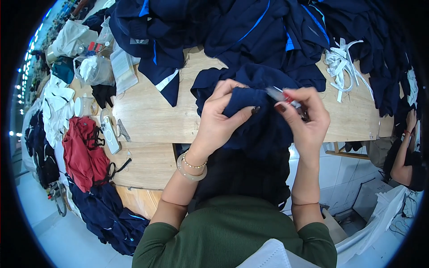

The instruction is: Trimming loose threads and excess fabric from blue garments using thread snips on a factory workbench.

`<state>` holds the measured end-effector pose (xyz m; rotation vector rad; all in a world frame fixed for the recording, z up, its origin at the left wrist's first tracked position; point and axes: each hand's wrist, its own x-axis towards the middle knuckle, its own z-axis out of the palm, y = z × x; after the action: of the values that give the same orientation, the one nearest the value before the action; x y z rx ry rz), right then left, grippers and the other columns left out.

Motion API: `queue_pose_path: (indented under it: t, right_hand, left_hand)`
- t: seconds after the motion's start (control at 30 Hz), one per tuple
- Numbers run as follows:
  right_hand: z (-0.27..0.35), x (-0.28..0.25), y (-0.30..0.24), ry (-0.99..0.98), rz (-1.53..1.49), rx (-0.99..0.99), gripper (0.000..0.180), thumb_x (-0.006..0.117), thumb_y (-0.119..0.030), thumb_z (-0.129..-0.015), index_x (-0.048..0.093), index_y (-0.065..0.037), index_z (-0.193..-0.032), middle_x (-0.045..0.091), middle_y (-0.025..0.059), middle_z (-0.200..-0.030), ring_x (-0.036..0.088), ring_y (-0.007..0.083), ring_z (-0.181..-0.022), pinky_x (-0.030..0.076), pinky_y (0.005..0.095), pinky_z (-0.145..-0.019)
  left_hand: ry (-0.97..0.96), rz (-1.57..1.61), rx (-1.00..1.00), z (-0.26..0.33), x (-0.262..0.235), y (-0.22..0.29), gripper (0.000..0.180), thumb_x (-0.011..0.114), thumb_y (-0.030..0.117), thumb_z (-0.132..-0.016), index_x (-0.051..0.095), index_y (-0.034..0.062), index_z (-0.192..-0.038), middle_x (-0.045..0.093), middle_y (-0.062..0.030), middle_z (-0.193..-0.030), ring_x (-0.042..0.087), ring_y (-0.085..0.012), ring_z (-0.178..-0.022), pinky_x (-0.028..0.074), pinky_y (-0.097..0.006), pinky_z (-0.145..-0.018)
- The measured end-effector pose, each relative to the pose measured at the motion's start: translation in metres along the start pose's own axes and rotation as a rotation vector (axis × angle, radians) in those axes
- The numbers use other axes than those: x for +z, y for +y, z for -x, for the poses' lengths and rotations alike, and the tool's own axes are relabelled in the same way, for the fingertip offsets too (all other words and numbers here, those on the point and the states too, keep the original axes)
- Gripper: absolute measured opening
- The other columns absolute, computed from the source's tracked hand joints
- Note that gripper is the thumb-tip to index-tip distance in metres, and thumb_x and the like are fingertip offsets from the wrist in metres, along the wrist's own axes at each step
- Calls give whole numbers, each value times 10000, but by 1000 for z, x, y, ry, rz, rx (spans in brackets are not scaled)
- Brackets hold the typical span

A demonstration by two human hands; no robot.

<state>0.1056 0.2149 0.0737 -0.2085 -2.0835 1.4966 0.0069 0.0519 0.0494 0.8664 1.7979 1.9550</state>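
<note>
My left hand [218, 119] is closed on a navy garment [255, 127], its thumb pressing a fold of the cloth against the fingers. The garment is bunched up over the table's near edge and hangs toward my lap. Just right of that fold, my right hand [312, 117] grips a small pair of thread snips [282, 95] with a red part. The blades point up and left, close to the cloth; motion blurs them, so I cannot tell whether they touch it. Part of the snips is hidden by my fingers.
Navy garments with bright blue trim [254, 27] are heaped along the far side of the wooden table [152, 120]. White straps [343, 62] lie at the right. A phone [109, 131], a red bag [84, 149] and plastic bags [94, 70] are at the left. Another person's arm [404, 149] shows far right.
</note>
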Motion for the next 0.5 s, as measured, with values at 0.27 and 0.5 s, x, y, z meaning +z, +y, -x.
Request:
queue_pose_path:
  t: [0.27, 0.5]
  right_hand:
    - [10, 16, 44, -306, 40, 359, 297, 713, 13, -750, 613, -34, -1025, 574, 2, -716, 468, 67, -592, 403, 194, -603]
    - [23, 18, 47, -289, 98, 314, 262, 681, 19, -771, 610, -10, -1022, 674, 100, -901, 646, 136, -809, 492, 234, -728]
  left_hand:
    - [-161, -247, -219, 7, -45, -13, 227, 732, 44, -748, 653, -49, -939, 489, -59, -1036, 497, -183, -996, 433, -279, -844]
    - [-302, 7, -368, 18, -61, -30, 203, 708, 21, -783, 670, -31, -975, 517, -33, -1034, 512, -129, -943, 431, -247, -856]
